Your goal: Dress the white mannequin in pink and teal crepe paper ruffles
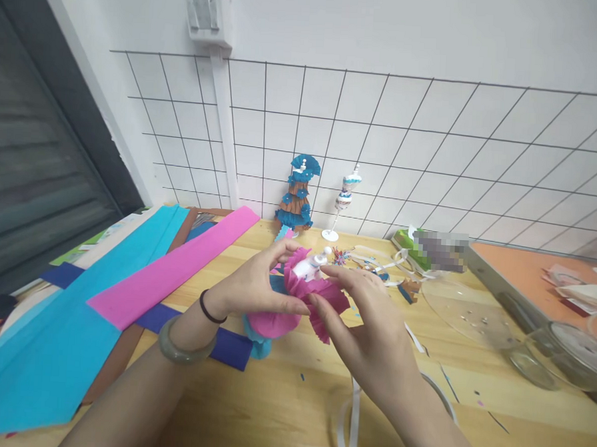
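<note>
My left hand (pixel 258 285) and my right hand (pixel 368 320) meet over the wooden table (pixel 279 409), both pinching a small mannequin figure (pixel 310 267) wrapped in a ruffled pink crepe-paper skirt (pixel 305 294). Turquoise paper (pixel 259 345) shows under the pink skirt. The left fingers grip the ruffle's left side, and the right thumb and fingers press its right edge. A dark hair tie and a grey-green bangle (pixel 185 344) sit on my left wrist.
Long crepe sheets lie at left: turquoise (pixel 72 332), pink (pixel 176 267), dark blue (pixel 229 348). A finished blue-and-brown dressed figure (pixel 296 197) and a white mannequin stand (pixel 344 199) stand by the wire grid wall. Ribbon scraps (pixel 348 419), a clear plastic lid (pixel 461 305) and an orange board (pixel 520 275) lie at right.
</note>
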Motion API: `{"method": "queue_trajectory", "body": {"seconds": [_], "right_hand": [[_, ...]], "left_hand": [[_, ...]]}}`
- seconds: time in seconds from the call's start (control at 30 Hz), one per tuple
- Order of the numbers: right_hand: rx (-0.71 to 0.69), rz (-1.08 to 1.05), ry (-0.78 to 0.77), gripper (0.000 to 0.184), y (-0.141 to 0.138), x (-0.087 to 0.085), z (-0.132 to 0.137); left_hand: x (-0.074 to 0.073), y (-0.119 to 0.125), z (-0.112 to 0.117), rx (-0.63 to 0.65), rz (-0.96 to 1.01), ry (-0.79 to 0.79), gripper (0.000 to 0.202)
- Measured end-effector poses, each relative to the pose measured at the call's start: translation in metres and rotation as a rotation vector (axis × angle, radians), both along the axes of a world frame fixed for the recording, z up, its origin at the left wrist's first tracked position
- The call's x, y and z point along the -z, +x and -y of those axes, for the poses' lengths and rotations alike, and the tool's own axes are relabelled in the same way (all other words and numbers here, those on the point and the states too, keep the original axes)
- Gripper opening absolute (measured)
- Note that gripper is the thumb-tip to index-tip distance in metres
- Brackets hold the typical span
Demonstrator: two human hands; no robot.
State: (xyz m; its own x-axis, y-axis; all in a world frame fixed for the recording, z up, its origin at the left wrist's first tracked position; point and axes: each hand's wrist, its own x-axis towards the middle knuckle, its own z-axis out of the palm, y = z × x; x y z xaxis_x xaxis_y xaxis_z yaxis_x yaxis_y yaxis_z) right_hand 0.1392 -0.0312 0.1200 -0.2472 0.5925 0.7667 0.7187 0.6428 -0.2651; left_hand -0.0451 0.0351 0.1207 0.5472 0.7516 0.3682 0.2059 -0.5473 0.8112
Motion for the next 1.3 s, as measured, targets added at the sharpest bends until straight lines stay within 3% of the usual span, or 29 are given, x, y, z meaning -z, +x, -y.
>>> {"method": "queue_trajectory", "body": {"seconds": [0.3, 0.57, 0.77, 0.97, 1.3], "right_hand": [[-0.035, -0.014, -0.051, 0.033, 0.002, 0.0, 0.002], [-0.072, -0.08, -0.286, 0.044, 0.01, -0.002, 0.005], [-0.107, -0.088, -0.29, 0.043, 0.011, 0.0, 0.004], [-0.098, -0.076, -0.299, 0.042, 0.012, -0.004, 0.005], [-0.094, -0.056, -0.285, 0.046, 0.014, -0.001, 0.002]], "left_hand": [[-0.001, 0.0, 0.0, -0.021, -0.01, 0.013, 0.062], [0.003, -0.002, -0.005, 0.016, 0.01, -0.008, 0.061], [0.003, -0.002, -0.003, -0.036, -0.077, -0.006, 0.077], [-0.001, -0.003, -0.001, -0.001, -0.136, -0.005, 0.085], [0.002, 0.001, -0.005, 0.002, -0.125, 0.023, 0.061]]}}
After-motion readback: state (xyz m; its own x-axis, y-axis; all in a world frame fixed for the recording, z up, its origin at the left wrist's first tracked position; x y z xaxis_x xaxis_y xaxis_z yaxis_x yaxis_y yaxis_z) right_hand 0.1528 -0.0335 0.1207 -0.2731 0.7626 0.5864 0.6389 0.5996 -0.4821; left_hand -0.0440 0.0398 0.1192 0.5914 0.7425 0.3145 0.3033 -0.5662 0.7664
